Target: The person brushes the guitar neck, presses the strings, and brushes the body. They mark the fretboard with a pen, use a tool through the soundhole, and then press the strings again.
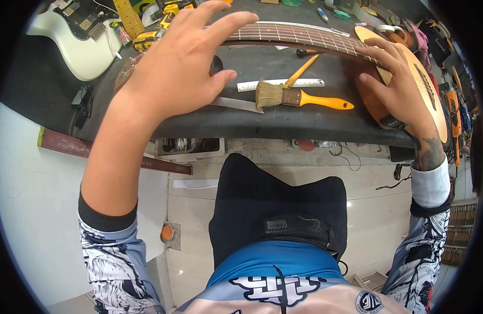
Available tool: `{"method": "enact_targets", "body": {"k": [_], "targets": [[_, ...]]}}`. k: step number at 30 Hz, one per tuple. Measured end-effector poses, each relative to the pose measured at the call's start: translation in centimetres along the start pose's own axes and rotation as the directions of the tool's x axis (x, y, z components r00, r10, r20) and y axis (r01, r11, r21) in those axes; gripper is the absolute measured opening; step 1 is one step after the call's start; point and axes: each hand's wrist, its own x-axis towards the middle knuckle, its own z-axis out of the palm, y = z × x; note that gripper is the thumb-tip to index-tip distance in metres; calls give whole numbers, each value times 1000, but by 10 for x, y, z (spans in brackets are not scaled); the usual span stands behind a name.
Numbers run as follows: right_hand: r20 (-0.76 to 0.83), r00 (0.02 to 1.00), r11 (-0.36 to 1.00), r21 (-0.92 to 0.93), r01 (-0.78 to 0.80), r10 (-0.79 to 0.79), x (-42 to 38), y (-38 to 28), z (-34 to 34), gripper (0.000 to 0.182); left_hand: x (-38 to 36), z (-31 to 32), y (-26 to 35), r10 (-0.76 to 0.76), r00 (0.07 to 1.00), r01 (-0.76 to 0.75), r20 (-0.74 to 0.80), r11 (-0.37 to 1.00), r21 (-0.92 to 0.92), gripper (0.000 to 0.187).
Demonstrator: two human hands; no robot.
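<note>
An acoustic guitar lies across the far part of the dark bench, its fretboard (pixel 304 37) running left to right and its pale wooden body (pixel 427 89) at the right. My left hand (pixel 181 65) is spread over the headstock end of the neck, fingers stretched and thumb apart, with nothing in it. Beyond the wrist, part of the headstock (pixel 127 70) with its tuners shows. My right hand (pixel 393 73) rests with extended fingers over the strings where the neck meets the body, its thumb apart on the near side.
Between my hands lie a yellow-handled paintbrush (pixel 309 99), a white ruler (pixel 304 82), a wooden-handled tool (pixel 302 70) and a flat metal blade (pixel 239 103). A white electric guitar body (pixel 76 47) and a yellow power tool (pixel 147 39) sit at the left. An orange tool (pixel 452 112) lies far right.
</note>
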Motion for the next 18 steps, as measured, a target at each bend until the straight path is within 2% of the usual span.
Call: {"method": "enact_targets", "body": {"k": [3,5,7,10,15,18], "targets": [[13,1000,1000,29,-2,2,3,3,-1,46,6,-4,-4,22,998,-26,-52,997,-70,69],[21,1000,997,70,-14,12,5,4,-1,45,15,-22,-6,-32,984,55,176,990,-128,67],[26,999,991,129,-44,41,6,2,-1,44,25,-44,-1,-67,938,123,341,982,-146,71],[25,1000,997,79,-10,8,6,5,-1,45,27,-60,11,-65,893,155,446,973,-169,75],[47,998,992,117,-45,40,7,5,-2,46,28,-43,-28,72,907,27,415,973,-228,80],[44,997,988,139,-63,57,6,5,0,47,25,-45,-35,71,911,54,407,957,-287,85]]}}
